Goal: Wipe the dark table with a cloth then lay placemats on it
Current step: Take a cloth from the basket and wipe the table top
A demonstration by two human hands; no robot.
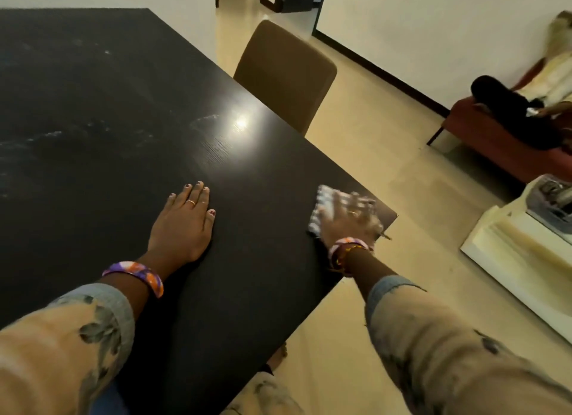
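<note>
The dark table (102, 111) fills the left and middle of the view, with pale wet streaks on its far half. My left hand (182, 223) rests flat on the tabletop, fingers straight. My right hand (348, 219) presses a light cloth (322, 207) onto the table's near right corner; hand and cloth are blurred by motion. No placemats are in view.
A brown chair (284, 74) stands pushed against the table's right edge. Beige floor lies to the right. A red sofa (501, 136) with dark and pale items sits at the far right, and a white low table (523, 250) stands near the right edge.
</note>
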